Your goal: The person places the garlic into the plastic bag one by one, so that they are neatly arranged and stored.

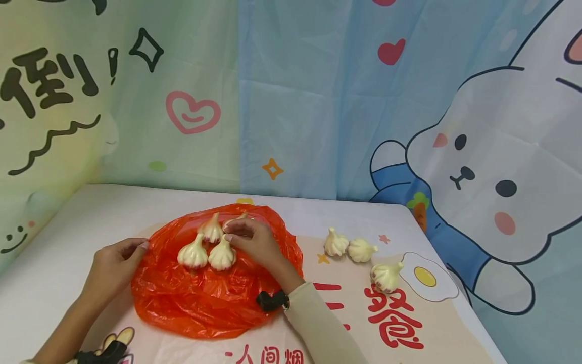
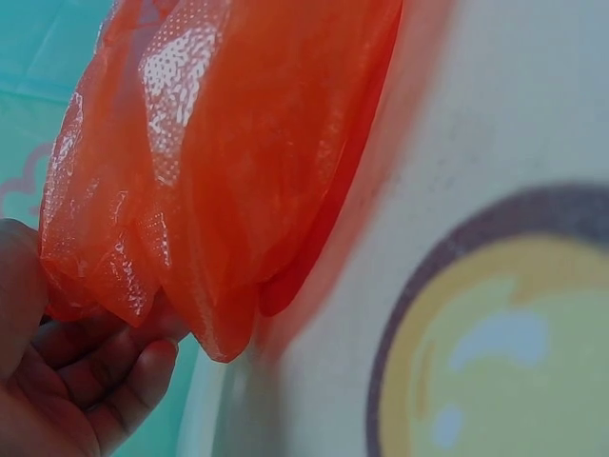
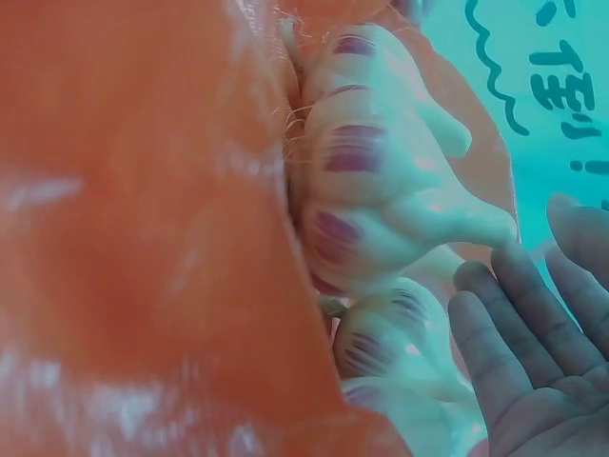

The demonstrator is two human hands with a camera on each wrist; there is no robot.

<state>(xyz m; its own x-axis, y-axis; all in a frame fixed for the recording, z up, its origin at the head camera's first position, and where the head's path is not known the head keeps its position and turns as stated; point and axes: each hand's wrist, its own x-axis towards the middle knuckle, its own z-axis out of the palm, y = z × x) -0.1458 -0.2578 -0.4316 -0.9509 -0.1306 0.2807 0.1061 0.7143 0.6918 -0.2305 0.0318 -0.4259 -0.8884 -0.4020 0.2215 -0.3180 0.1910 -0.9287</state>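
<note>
A crinkled red plastic bag (image 1: 182, 308) lies spread on the table, with several garlic bulbs (image 1: 193, 253) clustered on it. My left hand (image 1: 113, 265) pinches the bag's left edge between thumb and fingers; in the left wrist view the bag's edge (image 2: 219, 238) hangs beside that hand (image 2: 95, 381). Over the cluster reaches my right hand (image 1: 254, 242), its fingertips beside the garlic stems. In the right wrist view, the fingers (image 3: 519, 333) are fairly straight beside a garlic bulb (image 3: 371, 181), holding nothing. One bulb at the back is partly hidden by the right hand.
Three more garlic bulbs (image 1: 385, 277) lie on the printed tablecloth (image 1: 345, 349), right of the bag. Behind the table hangs a cartoon-printed curtain (image 1: 295, 101). A dark strap (image 1: 272, 301) sits on the right wrist.
</note>
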